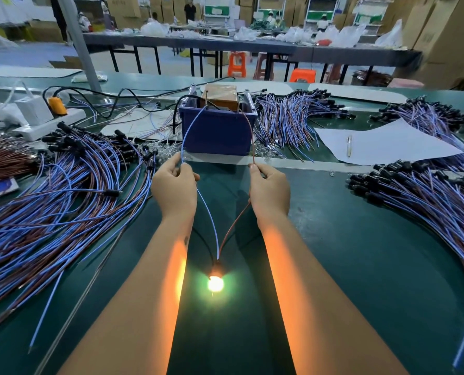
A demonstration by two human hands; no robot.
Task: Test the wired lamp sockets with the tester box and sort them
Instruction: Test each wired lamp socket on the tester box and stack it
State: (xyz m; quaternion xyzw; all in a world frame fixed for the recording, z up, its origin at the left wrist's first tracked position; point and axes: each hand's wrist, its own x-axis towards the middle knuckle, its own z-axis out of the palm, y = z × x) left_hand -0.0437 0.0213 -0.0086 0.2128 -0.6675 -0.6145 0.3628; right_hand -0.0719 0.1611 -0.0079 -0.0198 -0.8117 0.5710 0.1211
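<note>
The blue tester box point(216, 131) stands on the green table, straight ahead of my hands. My left hand point(174, 185) pinches a blue wire point(187, 136) that arcs up to the top of the box. A brown wire point(251, 131) is pinched in my right hand point(269, 189) and reaches the box's right side. Both wires run back between my forearms to one black lamp socket point(216, 265). Its bulb point(215, 283) glows bright yellow-green on the table near me.
A big heap of wired sockets point(63, 185) covers the left of the table, another heap point(428, 196) lies on the right, and more point(287, 117) sit behind the box. White paper with a pen point(349, 146) lies right of the box. A power strip point(44, 123) is at left.
</note>
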